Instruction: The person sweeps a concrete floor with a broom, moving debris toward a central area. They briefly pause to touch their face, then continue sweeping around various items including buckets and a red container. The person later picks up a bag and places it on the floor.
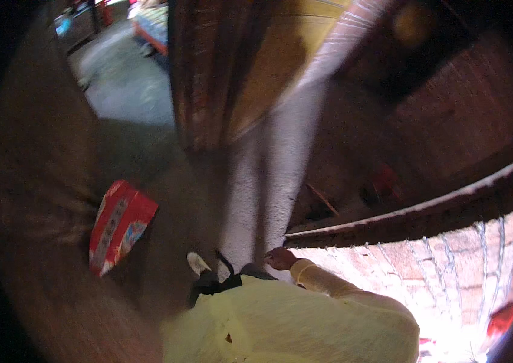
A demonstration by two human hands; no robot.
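Observation:
My right hand [281, 259] hangs beside my body at the lower middle, below a yellow sleeve [323, 281]. Its fingers are loosely bent and look slightly apart, though the picture is dim; no held thing shows. Nearest to the hand is the end of a dark ledge [401, 225], with a pale strip of floor [244, 212] just beyond. My left hand is outside the picture. A light shoe [197, 263] shows past the front of my yellow top [292, 320].
A red printed bag or carton [120, 225] stands at the left. Ahead is a wooden door or panel [208, 78], with a brighter floor [129, 85] past it. A sunlit brick surface [438, 266] lies right, near a red object [503, 319]. A thin stick [323, 199] lies in shadow.

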